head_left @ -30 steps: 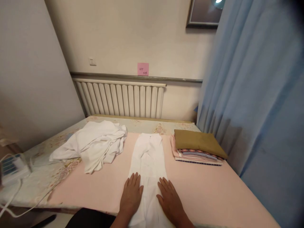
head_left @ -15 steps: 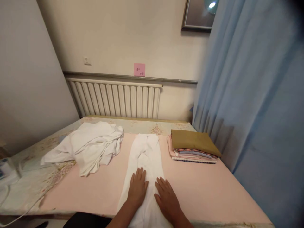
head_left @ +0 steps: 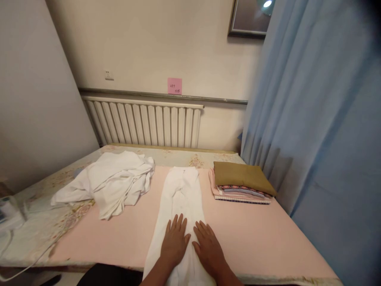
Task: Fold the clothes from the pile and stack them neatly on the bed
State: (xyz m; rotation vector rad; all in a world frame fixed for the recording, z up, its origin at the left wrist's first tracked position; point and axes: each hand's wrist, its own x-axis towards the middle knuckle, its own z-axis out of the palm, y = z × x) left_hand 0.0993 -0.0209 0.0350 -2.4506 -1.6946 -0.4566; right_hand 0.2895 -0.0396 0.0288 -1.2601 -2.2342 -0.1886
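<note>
A pair of white trousers [head_left: 182, 198] lies lengthwise on the pink cloth [head_left: 253, 238], waist end away from me and the legs running toward me past the lower edge of the view. My left hand [head_left: 175, 240] rests palm down on the trousers, fingers stretched out. Beside it, my right hand [head_left: 208, 246] also lies flat on the white fabric near its right edge, thumb out toward the left hand. A small gap of white cloth shows between the two hands. Neither hand grips anything.
A crumpled heap of white clothing [head_left: 119, 180] lies on the left. At the right stands a folded stack of fabrics topped by an olive cloth [head_left: 242, 176], near a blue curtain [head_left: 312, 119]. A white device with a cord [head_left: 10, 216] sits far left; a radiator [head_left: 149, 123] is behind.
My left hand has slid slightly right and toward me along the trousers. My right hand has hardly moved. The view has shifted a touch.
</note>
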